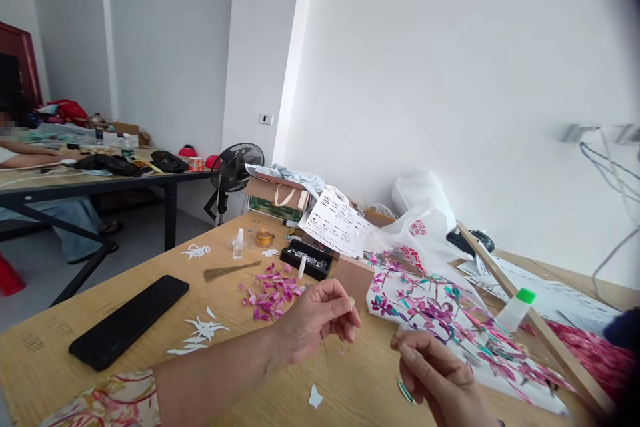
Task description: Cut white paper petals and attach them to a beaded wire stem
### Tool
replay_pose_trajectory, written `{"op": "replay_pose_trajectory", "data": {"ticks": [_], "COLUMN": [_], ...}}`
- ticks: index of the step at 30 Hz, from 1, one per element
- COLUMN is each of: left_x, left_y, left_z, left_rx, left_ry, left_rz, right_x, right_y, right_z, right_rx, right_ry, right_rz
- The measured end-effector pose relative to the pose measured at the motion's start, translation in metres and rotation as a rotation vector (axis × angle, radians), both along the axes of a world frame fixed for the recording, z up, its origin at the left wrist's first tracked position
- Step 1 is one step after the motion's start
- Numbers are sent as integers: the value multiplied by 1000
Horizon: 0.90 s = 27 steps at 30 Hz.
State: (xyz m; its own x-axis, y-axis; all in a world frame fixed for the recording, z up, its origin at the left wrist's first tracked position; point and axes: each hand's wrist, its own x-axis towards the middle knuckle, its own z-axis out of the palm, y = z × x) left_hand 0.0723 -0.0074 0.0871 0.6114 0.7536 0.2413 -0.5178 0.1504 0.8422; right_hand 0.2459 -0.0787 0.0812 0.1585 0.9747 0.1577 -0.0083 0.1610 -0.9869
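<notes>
Above the wooden table [240,380], my left hand [323,317] is closed in a pinch, thumb against the forefinger. A thin strand seems to hang below it, but what the fingers hold is too small to name. My right hand [437,373], lower right, also pinches with its fingertips; any thing in them cannot be made out. A small green-edged oval piece [406,391] shows beside the right fingers. On the table below and between the hands lies a white petal-shaped cutout [315,397]. Loose pink petals [273,293] are heaped just beyond my left hand.
Left lie a black slab-like case [130,321] and white cutouts [203,330]. Behind stand a small clear bottle [238,245], thin stems [230,271] and a black tray [306,260]. Right are purple flower pieces [440,310], a green-capped bottle [517,310] and a wooden bar [540,327]. A person sits far left.
</notes>
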Motion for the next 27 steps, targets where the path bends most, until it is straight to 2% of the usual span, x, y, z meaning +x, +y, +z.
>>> {"op": "replay_pose_trajectory", "data": {"ticks": [6,10,15,19,23,27], "left_x": [1,0,1,2,3,1], "left_y": [-4,-6,-13,-16,-14,-12], "left_z": [17,27,35,35,31,29], "left_rx": [106,174,288,275,275,386], "left_ry": [77,69,40,103,150,238], "left_rz": [-37,-32,-75,-3,66,140], "right_x": [-5,-12,-13,-16,-23,-25], "right_y": [10,18,24,24,22,21], "right_z": [34,47,51,51,50,48], "right_rx": [55,83,67,60,118,110], "right_ry": [123,226,360,441,365,296], "right_rz": [5,46,112,62,54,70]}}
